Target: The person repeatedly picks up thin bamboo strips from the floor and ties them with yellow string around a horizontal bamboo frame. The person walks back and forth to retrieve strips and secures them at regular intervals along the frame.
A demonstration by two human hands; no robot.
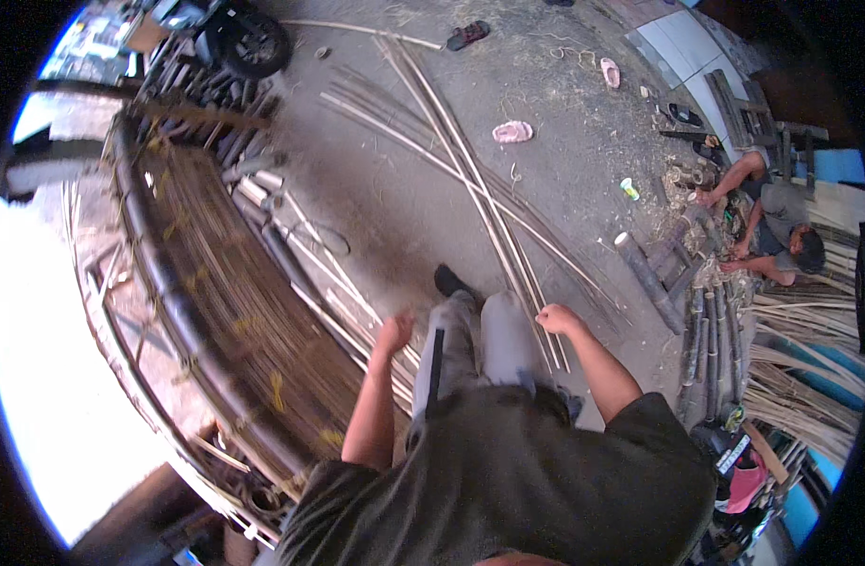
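Observation:
My left hand (394,333) hangs beside my left thigh, smeared by motion, so its fingers do not show clearly. Nearest to it are pale bamboo strips (354,319) lying beside a long slatted bamboo bench (248,292). On the other side, my right hand (557,319) is held out by my right knee with its fingers curled in, and nothing sticks out of it. Long thin bamboo strips (484,203) lie crossed on the floor ahead, and their near ends pass just beside my right hand in the picture. My dark-shod foot (448,280) is forward between them.
At the right a person (781,226) sits low among cut bamboo pieces. Bamboo poles (711,344) and split strips (800,368) are piled there. Pink slippers (513,132) and a dark sandal (468,36) lie on the floor. A motorcycle wheel (253,45) stands at the far left.

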